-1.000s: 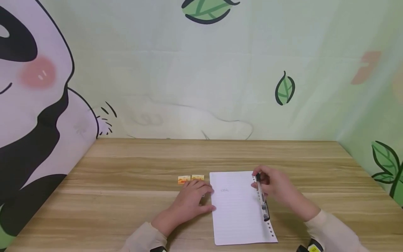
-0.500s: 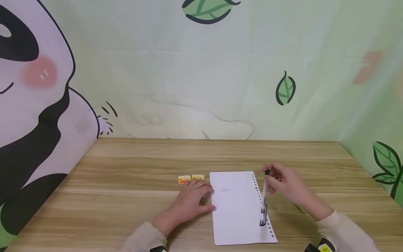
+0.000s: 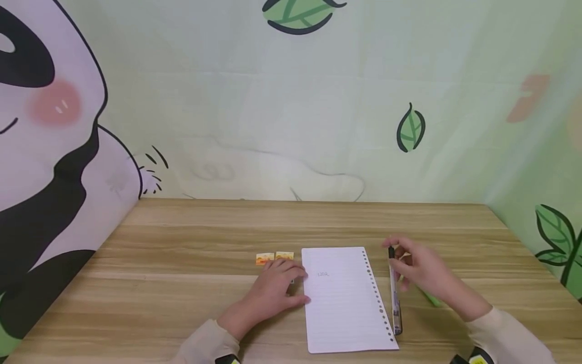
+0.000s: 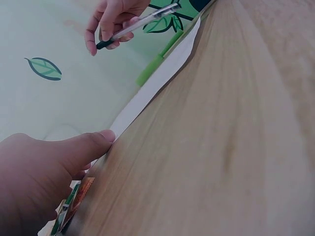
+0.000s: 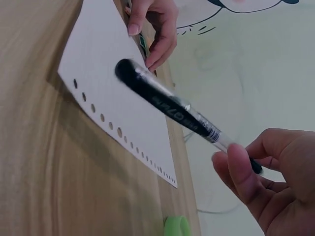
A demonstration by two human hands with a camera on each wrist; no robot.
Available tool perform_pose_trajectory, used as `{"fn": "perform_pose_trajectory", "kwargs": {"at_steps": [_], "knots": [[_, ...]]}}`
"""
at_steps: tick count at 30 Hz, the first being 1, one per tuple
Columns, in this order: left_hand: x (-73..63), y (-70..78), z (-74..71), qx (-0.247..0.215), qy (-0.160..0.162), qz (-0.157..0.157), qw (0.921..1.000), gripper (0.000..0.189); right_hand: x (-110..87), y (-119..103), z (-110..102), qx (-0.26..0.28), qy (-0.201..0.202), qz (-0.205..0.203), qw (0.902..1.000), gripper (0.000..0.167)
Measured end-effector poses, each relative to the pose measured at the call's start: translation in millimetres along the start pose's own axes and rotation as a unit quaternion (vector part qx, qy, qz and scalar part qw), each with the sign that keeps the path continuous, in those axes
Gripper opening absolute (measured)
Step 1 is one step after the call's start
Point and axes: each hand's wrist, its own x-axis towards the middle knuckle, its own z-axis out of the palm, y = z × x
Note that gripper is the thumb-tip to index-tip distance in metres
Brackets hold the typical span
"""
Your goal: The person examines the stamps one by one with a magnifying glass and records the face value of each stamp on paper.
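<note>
A white sheet of lined, loose-leaf paper [image 3: 341, 313] lies on the table, its punched holes along the right edge and a small handwritten mark near the upper left. My left hand [image 3: 273, 288] rests at its left edge, fingers spread, with thumb and index fingertips touching the paper. In my right hand [image 3: 420, 268], thumb and fingers pinch a capped gel pen [image 3: 394, 303] by its black end. The pen, clear-barrelled with a dark cap [image 5: 147, 88], points down toward me beside the punched edge. In the left wrist view, the left thumb [image 4: 98, 142] presses at the paper's edge.
Two small orange-and-yellow printed cards [image 3: 265, 259] lie beyond my left hand, with more printed pieces [image 4: 74, 204] partly hidden under it. A bright green slim object [image 3: 429, 298] lies below my right hand. A printed cloth wall stands behind the wooden table [image 3: 204, 227].
My right hand has moved right with the pen, from over the paper's punched edge to just beside it. The green object has come into view. The left hand stays in place.
</note>
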Motion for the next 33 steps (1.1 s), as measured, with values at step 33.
{"fn": "perform_pose_trajectory", "kwargs": {"at_steps": [33], "knots": [[-0.2,0.6,-1.0,0.002,0.0,0.002,1.0,0.046,-4.1,24,25,-0.018,-0.056,0.061,0.9964,0.03]]}}
